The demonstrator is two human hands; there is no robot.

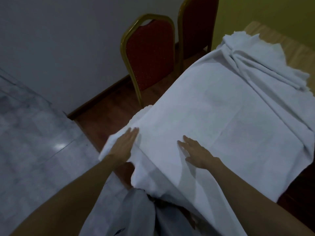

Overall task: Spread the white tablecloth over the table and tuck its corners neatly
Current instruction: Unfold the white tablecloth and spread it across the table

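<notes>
The white tablecloth (221, 116) covers most of the table, flat in the middle and bunched in folds at the far right end. Bare light wood of the table (272, 38) shows beyond those folds. My left hand (122, 145) lies flat with straight fingers on the near left corner, pressing the cloth where it drops over the edge. My right hand (196, 152) rests flat on the cloth on top of the table, fingers spread. The cloth's near edge hangs down in front of me.
Two red chairs with gold frames, one chair (148, 53) nearer and a second chair (197, 28) behind it, stand against the grey wall left of the table. Grey tiled floor (34, 142) lies to the left, wooden floor under the chairs. A dark surface shows at the lower right.
</notes>
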